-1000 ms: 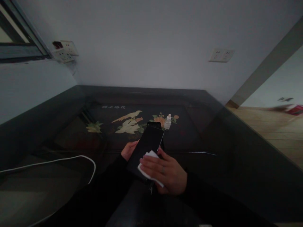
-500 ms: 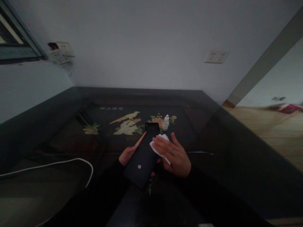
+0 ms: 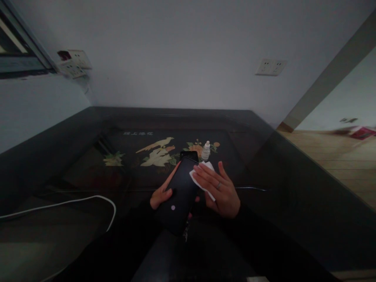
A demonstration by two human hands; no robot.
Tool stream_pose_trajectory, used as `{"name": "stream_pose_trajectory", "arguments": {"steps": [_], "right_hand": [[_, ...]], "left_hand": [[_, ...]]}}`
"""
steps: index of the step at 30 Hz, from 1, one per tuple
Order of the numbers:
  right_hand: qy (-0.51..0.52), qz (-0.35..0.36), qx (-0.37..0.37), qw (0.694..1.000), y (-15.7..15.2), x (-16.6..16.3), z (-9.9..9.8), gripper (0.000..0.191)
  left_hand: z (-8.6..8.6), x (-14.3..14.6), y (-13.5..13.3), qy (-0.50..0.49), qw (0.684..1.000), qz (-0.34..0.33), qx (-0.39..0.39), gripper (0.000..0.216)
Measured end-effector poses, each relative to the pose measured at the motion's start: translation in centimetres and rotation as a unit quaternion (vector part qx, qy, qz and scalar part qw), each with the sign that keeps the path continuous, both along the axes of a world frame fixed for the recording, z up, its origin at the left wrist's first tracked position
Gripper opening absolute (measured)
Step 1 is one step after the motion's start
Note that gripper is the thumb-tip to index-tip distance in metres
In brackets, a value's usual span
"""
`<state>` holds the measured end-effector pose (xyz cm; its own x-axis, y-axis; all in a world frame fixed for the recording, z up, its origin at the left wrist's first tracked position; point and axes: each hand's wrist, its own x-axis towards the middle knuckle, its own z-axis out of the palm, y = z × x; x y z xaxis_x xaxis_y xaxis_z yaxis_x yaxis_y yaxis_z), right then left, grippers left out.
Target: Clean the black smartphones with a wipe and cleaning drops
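Note:
A black phone [image 3: 179,196], with a small round pale mark on its face, lies slantwise in my left hand [image 3: 161,196]. The thumb rests on its left side, and fingertips show beyond its right edge. My right hand [image 3: 223,196] holds a folded white tissue [image 3: 209,165] under its nearly straight fingers, at the phone's right edge. Whether the tissue touches the phone, I cannot tell. A small white dropper bottle [image 3: 206,151] stands upright just past the tissue. A dark strap or charm [image 3: 186,231] hangs from the phone's lower right side.
The dark glossy table [image 3: 264,164] carries a bird-and-flower picture [image 3: 157,156]. On the left a white cable [image 3: 88,198] curves over its surface. Wall sockets [image 3: 270,67] are on the wall behind, and a pink-red box [image 3: 362,133] is on the floor at the right.
My right hand and the tissue have shifted slightly right, toward the phone's edge. My left thumb has come onto the phone's face.

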<state>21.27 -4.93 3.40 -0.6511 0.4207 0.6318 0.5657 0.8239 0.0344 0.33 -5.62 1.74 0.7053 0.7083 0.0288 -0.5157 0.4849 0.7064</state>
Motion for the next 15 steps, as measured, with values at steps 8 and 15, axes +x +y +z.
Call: {"name": "stream_pose_trajectory", "arguments": {"steps": [8,15], "right_hand": [[-0.072,0.127,0.027,0.989,-1.3,-1.3,-0.5,0.044],[0.025,-0.053,0.002,0.998,0.0,-0.1,0.3,0.044]], "left_hand": [[-1.4,0.3,0.6,0.037,0.989,0.103,0.103,0.098],[-0.7,0.7,-0.7,0.006,0.998,0.006,0.054,0.091]]}}
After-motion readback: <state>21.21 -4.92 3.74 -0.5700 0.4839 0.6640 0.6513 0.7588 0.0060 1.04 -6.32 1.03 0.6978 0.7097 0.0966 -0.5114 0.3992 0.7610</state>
